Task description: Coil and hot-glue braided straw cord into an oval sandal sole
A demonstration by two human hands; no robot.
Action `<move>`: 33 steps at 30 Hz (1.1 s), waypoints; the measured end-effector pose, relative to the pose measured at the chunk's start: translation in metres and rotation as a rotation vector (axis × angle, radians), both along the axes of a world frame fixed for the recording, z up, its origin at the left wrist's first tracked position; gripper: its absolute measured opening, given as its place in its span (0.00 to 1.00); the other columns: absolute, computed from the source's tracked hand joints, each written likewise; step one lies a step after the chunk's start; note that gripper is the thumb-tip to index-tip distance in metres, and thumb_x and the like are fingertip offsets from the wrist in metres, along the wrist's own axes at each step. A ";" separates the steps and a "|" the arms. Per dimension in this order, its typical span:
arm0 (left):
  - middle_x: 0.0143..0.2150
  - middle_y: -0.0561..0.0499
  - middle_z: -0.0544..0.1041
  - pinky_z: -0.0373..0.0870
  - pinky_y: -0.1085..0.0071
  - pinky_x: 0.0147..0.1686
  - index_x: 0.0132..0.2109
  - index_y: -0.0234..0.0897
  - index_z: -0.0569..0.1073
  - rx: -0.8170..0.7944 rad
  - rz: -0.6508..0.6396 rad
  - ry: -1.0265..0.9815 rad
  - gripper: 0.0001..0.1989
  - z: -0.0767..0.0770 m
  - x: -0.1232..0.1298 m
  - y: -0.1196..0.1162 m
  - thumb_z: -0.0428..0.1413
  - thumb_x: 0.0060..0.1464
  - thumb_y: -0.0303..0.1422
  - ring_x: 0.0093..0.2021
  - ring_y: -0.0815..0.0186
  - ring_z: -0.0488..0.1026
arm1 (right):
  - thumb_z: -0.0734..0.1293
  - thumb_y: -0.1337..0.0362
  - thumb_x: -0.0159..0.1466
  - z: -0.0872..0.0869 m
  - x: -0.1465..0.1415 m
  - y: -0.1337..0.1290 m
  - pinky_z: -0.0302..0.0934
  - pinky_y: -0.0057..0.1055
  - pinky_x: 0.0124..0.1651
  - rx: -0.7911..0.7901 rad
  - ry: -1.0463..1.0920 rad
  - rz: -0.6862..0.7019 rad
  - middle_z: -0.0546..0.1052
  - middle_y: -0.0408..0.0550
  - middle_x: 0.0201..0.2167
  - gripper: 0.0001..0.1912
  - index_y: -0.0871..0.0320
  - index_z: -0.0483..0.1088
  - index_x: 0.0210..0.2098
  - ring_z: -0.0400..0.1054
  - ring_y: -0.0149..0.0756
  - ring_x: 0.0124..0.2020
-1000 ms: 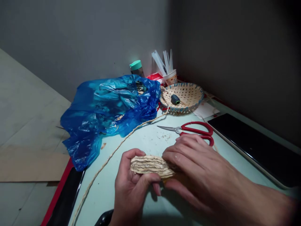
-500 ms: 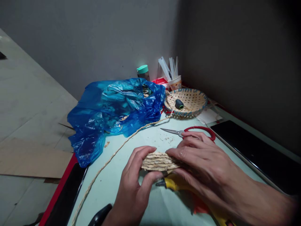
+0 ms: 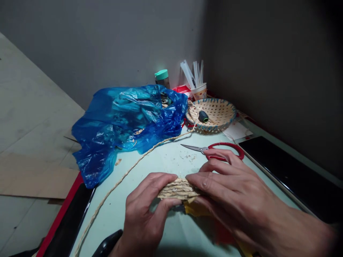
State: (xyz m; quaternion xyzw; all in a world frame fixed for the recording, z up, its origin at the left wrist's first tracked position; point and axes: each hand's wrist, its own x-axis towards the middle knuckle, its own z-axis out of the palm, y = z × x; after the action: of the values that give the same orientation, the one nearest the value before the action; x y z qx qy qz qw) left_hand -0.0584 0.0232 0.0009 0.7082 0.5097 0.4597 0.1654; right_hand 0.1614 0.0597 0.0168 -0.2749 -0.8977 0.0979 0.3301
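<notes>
A small bundle of pale twisted cord in stacked rows (image 3: 179, 190) is held between both hands above the table. My left hand (image 3: 150, 208) pinches its left end, fingers on top and thumb below. My right hand (image 3: 235, 194) grips the right end, covering part of it. Under my right hand lies a yellow tool (image 3: 197, 208), mostly hidden. Red-handled scissors (image 3: 226, 144) lie just beyond my right fingers, blades pointing left. A long twisted cord (image 3: 128, 171) curves over the pale green tabletop (image 3: 158, 160) from the lower left towards the basket.
A crumpled blue plastic bag (image 3: 120, 117) covers the back left. Behind it stands a bottle with a teal lid (image 3: 162, 75). A woven basket (image 3: 222, 110) holds a dark thread spool (image 3: 203, 116). A cup of white sticks (image 3: 199, 92) stands behind. A black flat device (image 3: 284, 171) lies right.
The corded bundle and both hands have shifted slightly, and the bundle's top now tips differently. My left hand sits a little further left. The whole view has moved slightly.
</notes>
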 end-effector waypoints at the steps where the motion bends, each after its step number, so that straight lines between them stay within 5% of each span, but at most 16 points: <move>1: 0.40 0.54 0.82 0.75 0.75 0.43 0.44 0.44 0.80 -0.003 0.011 -0.011 0.13 0.000 0.001 0.000 0.62 0.54 0.24 0.39 0.66 0.79 | 0.58 0.74 0.69 0.001 0.000 0.000 0.52 0.47 0.54 0.002 0.000 0.008 0.77 0.46 0.32 0.11 0.63 0.72 0.38 0.67 0.38 0.35; 10: 0.39 0.57 0.84 0.76 0.78 0.40 0.42 0.46 0.82 -0.141 0.047 -0.084 0.17 0.005 0.004 0.003 0.63 0.48 0.21 0.38 0.68 0.81 | 0.62 0.71 0.71 -0.002 0.000 0.001 0.58 0.44 0.49 0.017 -0.008 -0.006 0.77 0.49 0.33 0.08 0.62 0.72 0.37 0.68 0.40 0.37; 21: 0.36 0.56 0.83 0.76 0.78 0.38 0.42 0.42 0.80 -0.111 0.026 -0.053 0.15 0.008 0.007 0.004 0.61 0.48 0.20 0.35 0.69 0.79 | 0.62 0.73 0.69 -0.001 0.000 0.004 0.60 0.43 0.46 0.000 0.009 0.024 0.74 0.49 0.30 0.08 0.62 0.71 0.35 0.66 0.39 0.35; 29: 0.61 0.44 0.74 0.69 0.68 0.59 0.58 0.40 0.73 -0.082 -0.102 0.123 0.24 0.004 0.001 0.003 0.61 0.53 0.23 0.60 0.61 0.72 | 0.63 0.72 0.70 0.006 0.001 0.003 0.59 0.41 0.45 0.005 -0.055 0.020 0.75 0.47 0.31 0.06 0.62 0.70 0.37 0.66 0.36 0.34; 33: 0.56 0.43 0.77 0.71 0.72 0.56 0.55 0.37 0.76 -0.090 -0.185 0.130 0.19 0.006 0.000 0.005 0.59 0.57 0.22 0.56 0.62 0.75 | 0.62 0.72 0.70 0.006 0.002 0.002 0.59 0.40 0.44 -0.025 -0.083 0.025 0.74 0.46 0.30 0.07 0.61 0.68 0.35 0.65 0.36 0.34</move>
State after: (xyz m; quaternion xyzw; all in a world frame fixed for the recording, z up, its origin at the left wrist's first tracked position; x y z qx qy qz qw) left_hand -0.0586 0.0283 0.0068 0.7724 0.4717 0.3724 0.2053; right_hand 0.1631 0.0612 0.0232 -0.2718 -0.9126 0.1019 0.2880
